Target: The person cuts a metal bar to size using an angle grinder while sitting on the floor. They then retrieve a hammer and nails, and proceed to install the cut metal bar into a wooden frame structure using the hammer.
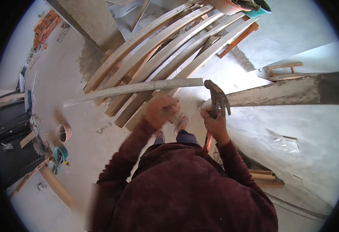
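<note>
In my right hand (216,125) is a claw hammer (218,99), gripped just below its dark metal head. The head points up and away, and the red-orange handle hangs down below the fist. My left hand (162,110) is a little blurred, with its fingers curled together; what they hold, if anything, is too small to make out. Just beyond that hand, a long pale straight-edged strip (138,88) lies crosswise over several wooden beams (169,50). The hammer head is close to the strip's right end.
Orange and green tubs (231,5) sit at the beams' far end. A concrete ledge (285,92) juts in from the right. At left are a pinkish bucket (64,132), a teal container (60,154), a loose board (56,186) and stacked bricks (46,27). My feet (182,123) are near the beam ends.
</note>
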The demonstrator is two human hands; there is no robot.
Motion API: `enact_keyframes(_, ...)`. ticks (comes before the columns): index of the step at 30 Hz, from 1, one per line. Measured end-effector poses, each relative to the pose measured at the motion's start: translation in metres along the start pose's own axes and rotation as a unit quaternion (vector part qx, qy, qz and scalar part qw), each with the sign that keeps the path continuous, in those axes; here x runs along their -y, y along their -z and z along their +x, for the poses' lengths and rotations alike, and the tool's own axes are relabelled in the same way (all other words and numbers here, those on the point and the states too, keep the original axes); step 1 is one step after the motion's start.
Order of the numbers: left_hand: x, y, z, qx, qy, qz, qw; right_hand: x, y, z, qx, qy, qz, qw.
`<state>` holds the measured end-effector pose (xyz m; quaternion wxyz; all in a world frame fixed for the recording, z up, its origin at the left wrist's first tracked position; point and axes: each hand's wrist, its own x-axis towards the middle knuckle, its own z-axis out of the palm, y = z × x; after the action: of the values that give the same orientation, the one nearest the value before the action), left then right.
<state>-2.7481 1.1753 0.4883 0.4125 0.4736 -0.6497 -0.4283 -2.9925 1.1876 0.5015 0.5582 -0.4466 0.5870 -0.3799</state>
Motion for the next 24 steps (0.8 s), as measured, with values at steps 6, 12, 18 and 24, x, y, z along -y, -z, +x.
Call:
enact_keyframes(6,-0.003,-0.054,0.002,-0.036,0.082,-0.160,0.983,0.003,-0.015,0.022,0.111,0.043,-0.098,0.988)
enact_keyframes(12,0.001,-0.046,0.002,-0.059,0.148,-0.178,0.971,0.010,-0.027,0.035,0.165,0.068,-0.164,0.970)
enact_keyframes(18,0.013,0.010,-0.011,-0.171,0.049,0.018,0.984,0.013,-0.039,0.028,0.138,0.036,-0.132,0.981)
enact_keyframes(24,0.066,0.108,-0.064,-0.371,0.099,0.126,0.915,0.016,-0.040,0.012,0.103,0.083,-0.165,0.977)
